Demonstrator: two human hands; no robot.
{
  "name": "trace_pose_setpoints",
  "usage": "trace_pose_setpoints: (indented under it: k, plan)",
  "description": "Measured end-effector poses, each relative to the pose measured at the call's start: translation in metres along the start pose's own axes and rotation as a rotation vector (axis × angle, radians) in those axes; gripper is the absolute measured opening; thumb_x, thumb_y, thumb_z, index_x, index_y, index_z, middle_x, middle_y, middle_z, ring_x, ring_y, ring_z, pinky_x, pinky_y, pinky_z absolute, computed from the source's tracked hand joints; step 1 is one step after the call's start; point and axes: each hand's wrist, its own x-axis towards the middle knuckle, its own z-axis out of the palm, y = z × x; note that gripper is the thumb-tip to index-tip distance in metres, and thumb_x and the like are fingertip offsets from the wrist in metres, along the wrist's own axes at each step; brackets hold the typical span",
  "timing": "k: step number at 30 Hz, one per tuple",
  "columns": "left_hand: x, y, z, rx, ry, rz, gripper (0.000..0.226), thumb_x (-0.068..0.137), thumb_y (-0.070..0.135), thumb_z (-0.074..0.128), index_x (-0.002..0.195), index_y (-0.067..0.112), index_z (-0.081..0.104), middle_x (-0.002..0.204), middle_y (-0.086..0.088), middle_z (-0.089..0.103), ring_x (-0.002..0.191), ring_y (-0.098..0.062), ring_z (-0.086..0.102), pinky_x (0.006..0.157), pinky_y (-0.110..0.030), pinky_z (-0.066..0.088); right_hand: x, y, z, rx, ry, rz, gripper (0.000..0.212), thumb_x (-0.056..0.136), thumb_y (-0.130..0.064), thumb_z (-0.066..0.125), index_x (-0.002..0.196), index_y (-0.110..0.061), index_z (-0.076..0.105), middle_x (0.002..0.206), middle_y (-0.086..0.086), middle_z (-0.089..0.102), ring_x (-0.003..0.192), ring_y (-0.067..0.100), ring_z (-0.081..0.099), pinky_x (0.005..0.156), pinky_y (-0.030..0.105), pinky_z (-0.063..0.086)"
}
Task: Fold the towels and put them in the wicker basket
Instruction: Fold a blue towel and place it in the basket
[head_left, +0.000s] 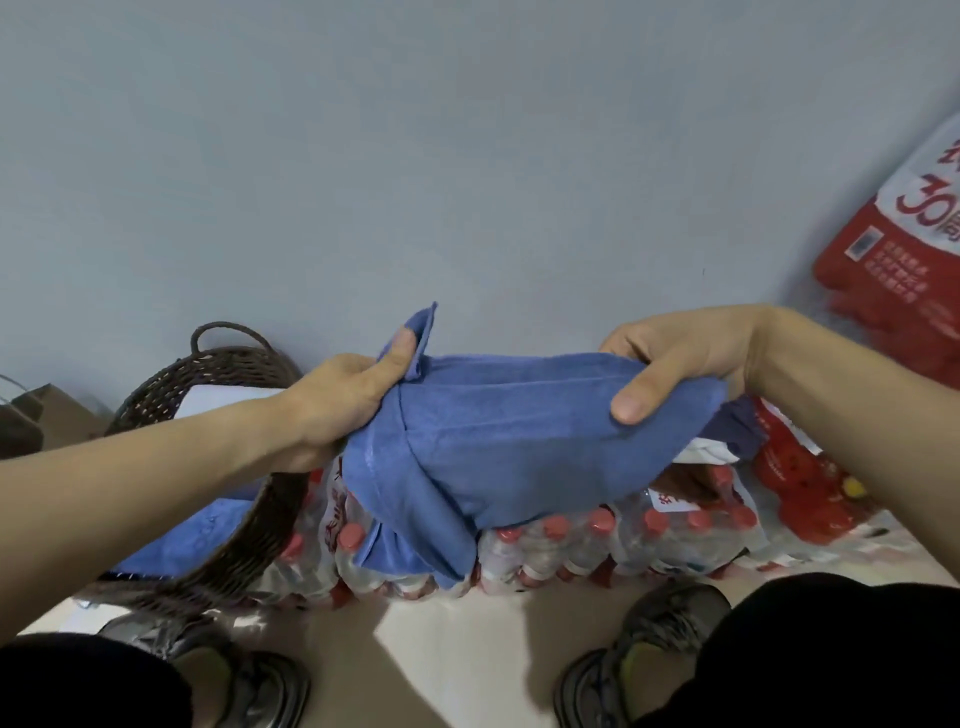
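Left hand (337, 400) pinching one end of the blue towel (493, 441), thumb over a raised corner; right hand (675, 364) gripping the other end. Towel held in the air, right of the wicker basket (218, 374) and above the bottled-water packs (597, 545). Folded only loosely, it seems. Best to keep both ends taut, align edges, then lower left into the basket, onto the blue cloth (208, 530) probably already there.

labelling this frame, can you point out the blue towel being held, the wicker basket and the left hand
blue towel (519, 447): head view, middle of the cloth
wicker basket (260, 519): head view, near rim
left hand (343, 400): head view, back of hand
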Motion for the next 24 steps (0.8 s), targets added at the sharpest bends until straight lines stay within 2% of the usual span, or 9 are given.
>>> trace_pose_setpoints:
  k: [1,2,5,8,11,15,18,20,24]
  plan:
    - [0.003,-0.006,-0.001,0.032,-0.049,-0.016,0.063,0.065,0.073,0.062,0.077,0.012,0.075,0.087,-0.008,0.076,0.080,-0.021,0.073,0.068,-0.028,0.057,0.004,0.005,-0.001,0.007,0.035,0.008,0.007,0.075,-0.007,0.075,0.082,-0.005,0.077,0.087,0.012,0.075,0.077,0.020,0.073,0.066,0.025,0.057]
    - [0.009,-0.013,-0.002,0.057,-0.047,-0.036,0.056,0.069,0.069,0.063,0.075,0.014,0.074,0.086,-0.010,0.074,0.077,-0.022,0.070,0.067,-0.029,0.056,0.010,0.011,-0.002,0.020,0.085,0.018,0.012,0.077,-0.003,0.069,0.085,-0.006,0.077,0.092,0.013,0.075,0.083,0.022,0.073,0.071,0.027,0.057]
    - [0.038,-0.039,-0.005,0.037,0.167,-0.176,0.056,0.089,0.056,0.057,0.089,0.001,0.069,0.090,-0.018,0.069,0.078,-0.029,0.066,0.071,-0.038,0.060,0.026,0.029,-0.004,0.086,0.159,0.110,0.017,0.079,0.004,0.069,0.094,-0.002,0.074,0.101,0.015,0.074,0.093,0.025,0.071,0.086,0.036,0.057]
    - [0.062,-0.067,-0.002,-0.084,0.365,-0.225,0.049,0.096,0.044,0.055,0.097,-0.004,0.063,0.100,-0.021,0.064,0.085,-0.034,0.064,0.080,-0.050,0.058,0.043,0.047,-0.010,0.068,0.262,0.218,0.016,0.087,0.001,0.064,0.102,0.001,0.069,0.110,0.019,0.070,0.105,0.032,0.064,0.103,0.043,0.046]
    - [0.081,-0.094,0.007,-0.119,0.471,-0.204,0.035,0.100,0.033,0.052,0.104,-0.001,0.062,0.101,-0.018,0.063,0.083,-0.031,0.061,0.067,-0.037,0.051,0.061,0.066,-0.013,0.126,0.446,0.267,0.020,0.093,-0.005,0.062,0.112,-0.003,0.066,0.112,0.017,0.072,0.106,0.033,0.067,0.098,0.043,0.052]
    - [0.093,-0.120,0.008,0.231,0.555,-0.075,0.030,0.101,0.023,0.050,0.103,-0.002,0.066,0.093,-0.013,0.062,0.089,-0.028,0.058,0.074,-0.029,0.037,0.083,0.086,-0.017,0.290,0.712,0.266,0.022,0.098,-0.009,0.056,0.118,-0.009,0.063,0.106,0.010,0.075,0.092,0.024,0.073,0.082,0.044,0.059]
    - [0.103,-0.128,0.002,0.283,0.561,-0.045,0.039,0.102,0.030,0.047,0.099,-0.004,0.066,0.090,-0.017,0.063,0.093,-0.036,0.061,0.073,-0.030,0.037,0.096,0.096,-0.022,0.313,0.815,0.260,0.025,0.099,-0.010,0.053,0.123,-0.005,0.062,0.114,0.017,0.071,0.094,0.026,0.068,0.087,0.043,0.056]
    - [0.111,-0.130,-0.001,0.305,0.593,-0.046,0.043,0.101,0.036,0.045,0.092,-0.001,0.065,0.094,-0.024,0.066,0.094,-0.040,0.062,0.072,-0.032,0.039,0.104,0.100,-0.025,0.275,0.866,0.274,0.027,0.099,-0.004,0.048,0.123,-0.004,0.060,0.112,0.026,0.067,0.090,0.028,0.061,0.084,0.042,0.054]
    - [0.124,-0.133,-0.002,0.330,0.605,-0.049,0.037,0.102,0.037,0.044,0.086,0.008,0.060,0.099,-0.027,0.067,0.095,-0.043,0.062,0.073,-0.035,0.040,0.121,0.102,-0.029,0.204,0.967,0.287,0.028,0.097,0.004,0.042,0.113,-0.013,0.057,0.105,0.020,0.064,0.089,0.031,0.061,0.089,0.052,0.056]
